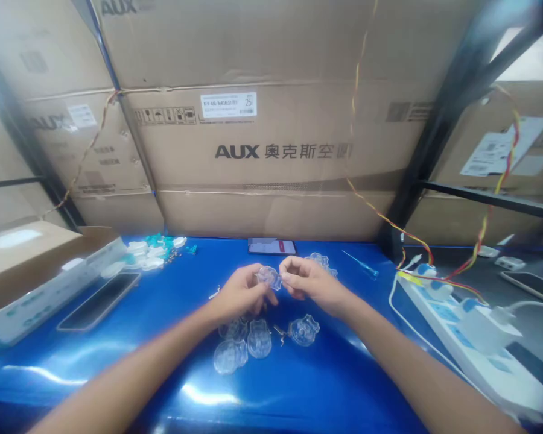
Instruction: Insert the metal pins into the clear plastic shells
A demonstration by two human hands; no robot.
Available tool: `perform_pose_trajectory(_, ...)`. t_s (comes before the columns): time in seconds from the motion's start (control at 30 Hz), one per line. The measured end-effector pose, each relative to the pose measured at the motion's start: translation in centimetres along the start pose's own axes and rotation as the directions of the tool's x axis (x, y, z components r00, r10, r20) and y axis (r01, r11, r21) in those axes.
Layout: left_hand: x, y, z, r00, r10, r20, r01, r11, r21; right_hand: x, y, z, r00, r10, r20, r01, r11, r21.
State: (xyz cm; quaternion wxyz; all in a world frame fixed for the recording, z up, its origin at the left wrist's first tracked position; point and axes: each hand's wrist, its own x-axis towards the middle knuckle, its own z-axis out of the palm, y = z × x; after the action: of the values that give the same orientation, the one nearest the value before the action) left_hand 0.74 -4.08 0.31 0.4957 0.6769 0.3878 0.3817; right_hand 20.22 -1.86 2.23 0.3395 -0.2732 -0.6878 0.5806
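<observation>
1. over the middle of the blue worktop [326,386], both forearms reach in from the near edge and the two hands meet just above a scatter of parts.
2. the left grip [242,293] is curled nearly shut, its fingertips pinching one side of a small clear moulded plastic piece [269,277]. the right grip [314,283] is closed about as far, with its fingertips on the other side of that same piece.
3. that piece is held up between the hands, off the worktop. below it lie more clear moulded pieces [259,339], with a small metal clip [279,333] just beside them and another clear moulded piece [304,330] to its right. one more clear part [320,261] sits just past the right grip.
4. the step in hand looks like close two-handed work on the one held piece; whether anything is being fitted to it is too small to tell. the next move calls for a steady pinch, since the clear plastic is small and its edges are hard to see.
5. farther off are a heap of white and teal plastic parts [147,252], a phone [271,246], a thin blue screwdriver [361,264] and a white power strip [461,325]. aux cartons [280,150] stand behind the worktop.
</observation>
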Motion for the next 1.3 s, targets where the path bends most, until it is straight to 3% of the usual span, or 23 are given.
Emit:
perform_pose_trajectory(0.37, -0.3, 0.5, -0.2, 1.0, 0.031, -0.001, -0.031, 0.997, 0.07, 0.0, 0.0, 0.7, 0.998, 0.049, -0.041, -0.051, 0.997, -0.065)
perform_pose_trajectory(0.5, -0.3, 0.2, 0.1, 0.995, 0.071, -0.07, -0.062, 0.991, 0.122, 0.1, -0.1, 1.2, 0.994, 0.011, -0.112, -0.023, 0.994, -0.109)
perform_pose_trajectory(0.7, -0.4, 0.2, 0.1, 0.993, 0.086, -0.085, -0.07, 0.982, 0.175, 0.3, 0.0, 1.3, 0.974, -0.048, -0.221, 0.005, 0.981, -0.193)
perform_pose_trajectory(0.97, -0.2, -0.3, 0.3, 0.987, 0.109, -0.122, -0.076, 0.966, 0.249, 0.3, 0.3, 1.4, 0.97, -0.08, -0.231, 0.035, 0.98, -0.194)
perform_pose_trajectory(1.1, -0.3, -0.2, 0.1, 0.988, 0.09, -0.127, -0.067, 0.982, 0.177, 0.2, 0.1, 1.5, 0.96, -0.097, -0.263, 0.038, 0.975, -0.219)
perform_pose_trajectory(1.2, -0.2, 0.0, -0.1, 0.987, 0.081, -0.142, -0.063, 0.99, 0.128, 0.2, 0.0, 1.5, 0.941, -0.149, -0.304, 0.067, 0.963, -0.262)
perform_pose_trajectory(1.3, -0.1, 0.0, -0.5, 0.985, 0.088, -0.145, -0.071, 0.99, 0.121, 0.2, 0.4, 1.4, 0.875, -0.273, -0.399, 0.093, 0.905, -0.416)
